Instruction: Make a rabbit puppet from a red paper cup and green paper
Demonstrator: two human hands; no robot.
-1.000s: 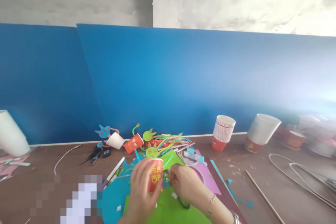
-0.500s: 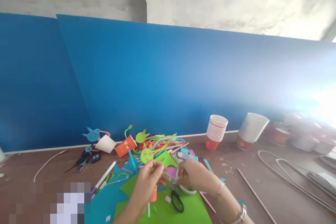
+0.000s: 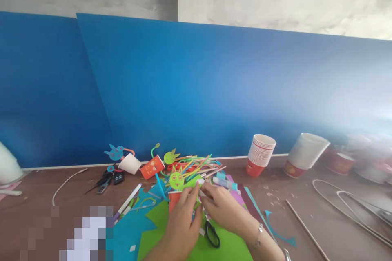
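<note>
My left hand [image 3: 185, 216] and my right hand [image 3: 225, 208] meet fingertip to fingertip over the green paper [image 3: 226, 244]. Between the pinched fingers shows a small white piece [image 3: 200, 181], too small to name for certain. Just behind my left hand stands an orange paper cup [image 3: 174, 200], partly covered by it, with a green paper animal face [image 3: 177, 180] above and a blue straw [image 3: 160, 185] at its side. Scissors with black handles [image 3: 212, 234] lie under my right hand, their blades mostly hidden.
Coloured straws [image 3: 199, 165] are heaped at the back, near a tipped orange cup figure [image 3: 152, 167] and a white cup figure [image 3: 130, 164]. A glue stick [image 3: 223, 182] lies right of them. Stacked paper cups [image 3: 261, 155], a wooden stick [image 3: 306, 228] and a cable [image 3: 346, 200] occupy the right side.
My hands have come together; the right moved left, away from the white tape ring, which no longer shows. The camera view has shifted slightly left.
</note>
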